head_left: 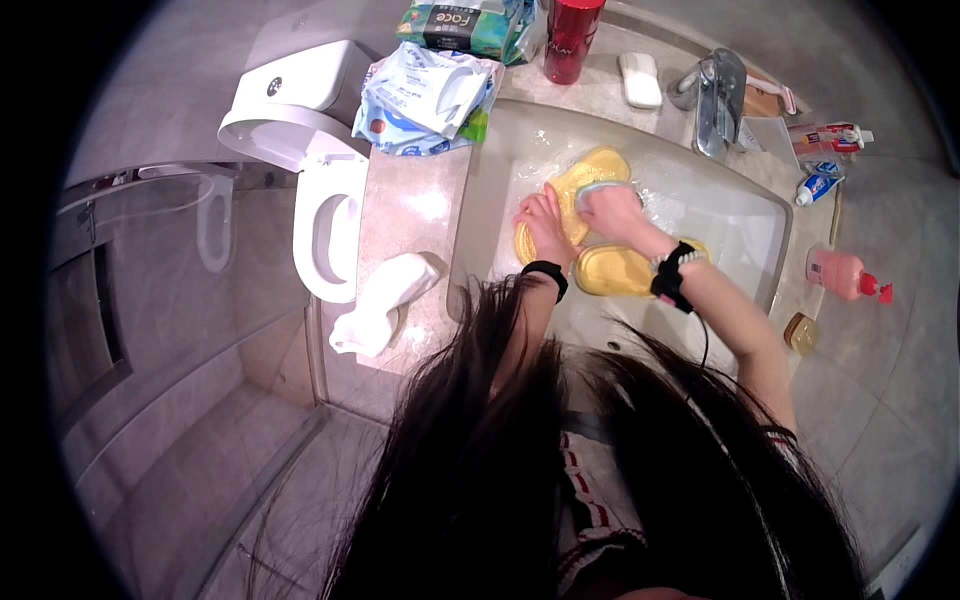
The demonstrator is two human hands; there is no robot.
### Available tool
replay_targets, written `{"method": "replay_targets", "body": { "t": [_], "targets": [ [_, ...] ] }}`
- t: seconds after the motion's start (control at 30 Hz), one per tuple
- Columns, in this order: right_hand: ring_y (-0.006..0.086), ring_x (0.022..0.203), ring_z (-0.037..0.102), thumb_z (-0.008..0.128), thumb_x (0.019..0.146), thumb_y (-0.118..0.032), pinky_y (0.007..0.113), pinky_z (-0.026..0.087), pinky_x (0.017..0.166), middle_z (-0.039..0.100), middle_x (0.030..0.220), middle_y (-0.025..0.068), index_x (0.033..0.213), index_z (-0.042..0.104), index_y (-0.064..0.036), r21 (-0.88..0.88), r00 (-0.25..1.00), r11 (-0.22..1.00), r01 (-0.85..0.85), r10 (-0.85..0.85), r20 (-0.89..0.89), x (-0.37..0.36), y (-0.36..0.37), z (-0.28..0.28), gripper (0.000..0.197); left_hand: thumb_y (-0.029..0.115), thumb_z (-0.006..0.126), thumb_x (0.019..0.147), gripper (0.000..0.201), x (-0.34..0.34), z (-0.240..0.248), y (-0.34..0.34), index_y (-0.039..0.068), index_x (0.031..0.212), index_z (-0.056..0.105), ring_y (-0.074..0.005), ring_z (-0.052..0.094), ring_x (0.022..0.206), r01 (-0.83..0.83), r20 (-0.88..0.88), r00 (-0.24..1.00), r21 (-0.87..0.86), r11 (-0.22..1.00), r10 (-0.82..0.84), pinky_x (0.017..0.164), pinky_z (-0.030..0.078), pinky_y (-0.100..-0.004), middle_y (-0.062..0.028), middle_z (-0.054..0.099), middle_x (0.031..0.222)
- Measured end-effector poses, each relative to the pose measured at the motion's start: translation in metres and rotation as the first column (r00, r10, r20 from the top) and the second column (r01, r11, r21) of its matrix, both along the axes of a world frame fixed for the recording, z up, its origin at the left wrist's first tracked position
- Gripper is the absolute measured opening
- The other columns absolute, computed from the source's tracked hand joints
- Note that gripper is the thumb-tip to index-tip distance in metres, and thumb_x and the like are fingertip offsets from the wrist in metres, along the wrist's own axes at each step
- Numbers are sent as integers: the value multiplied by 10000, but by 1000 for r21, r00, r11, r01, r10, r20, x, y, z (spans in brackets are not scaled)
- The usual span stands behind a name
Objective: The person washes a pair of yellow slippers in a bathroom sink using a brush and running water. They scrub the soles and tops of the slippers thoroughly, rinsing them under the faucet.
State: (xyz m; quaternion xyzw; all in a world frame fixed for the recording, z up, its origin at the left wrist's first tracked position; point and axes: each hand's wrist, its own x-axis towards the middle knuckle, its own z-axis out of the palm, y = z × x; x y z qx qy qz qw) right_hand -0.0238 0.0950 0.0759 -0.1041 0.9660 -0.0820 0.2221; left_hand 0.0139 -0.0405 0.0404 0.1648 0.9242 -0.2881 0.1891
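Observation:
Two yellow slippers are in the white sink (745, 225), where water glistens. The farther yellow slipper (606, 164) lies slantwise, with my left hand (546, 227) closed over its near left end. My right hand (616, 215) presses a small pale rounded scrubber (598, 187) onto the middle of that slipper; its exact kind is mostly hidden by my fingers. Closer to me, the other yellow slipper (612, 271) rests beneath my right wrist, partly covered by the forearm and a black wristband.
A metal faucet (720, 105), white soap bar (641, 80) and red cup (573, 40) stand behind the sink. On its right ledge are a pink pump bottle (838, 273) and toothpaste tube (818, 185). Left are wipe packs (425, 100), a white cloth (385, 300) and toilet (327, 235).

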Motion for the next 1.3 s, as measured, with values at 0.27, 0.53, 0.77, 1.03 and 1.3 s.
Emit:
{"method": "replay_targets", "body": {
  "t": [0.27,0.53,0.77,1.03,1.3],
  "targets": [
    [327,725,650,581,799,-301,450,508,679,654,740,170,751,675,-40,-2,993,998,-57,56,-99,17,-11,-13,281,839,457,614,1214,2,-2,1,4,1453,186,-291,441,1001,-28,4,1000,4,1000,28,694,438,-472,-144,461,1106],
    [332,676,644,588,780,-295,428,504,616,646,704,167,695,666,-48,-60,985,998,16,-26,-169,2,16,-13,272,838,467,606,1228,-3,2,4,3,1458,174,-303,440,1005,-38,27,999,34,999,37,686,439,-480,-153,467,1097],
    [320,665,643,595,776,-271,431,503,611,639,681,167,697,674,-48,-40,991,999,-16,11,-130,6,15,-13,249,822,449,627,1203,-5,3,5,1,1459,167,-308,433,1007,-25,31,999,12,1000,25,685,435,-477,-159,457,1120],
    [347,672,632,582,804,-286,450,501,638,630,682,174,700,653,-36,-96,990,995,10,-23,-142,7,25,-15,280,823,450,618,1207,-3,-2,5,4,1459,171,-302,434,984,-20,24,1000,11,1000,19,697,434,-481,-148,458,1095],
    [325,627,628,580,814,-292,428,501,587,624,665,166,695,638,-60,-54,989,990,-129,125,-81,30,0,-14,267,826,465,604,1230,-2,-11,5,-10,1456,167,-306,438,990,-26,-77,997,9,1000,27,702,436,-480,-156,464,1099]
  ]
}}
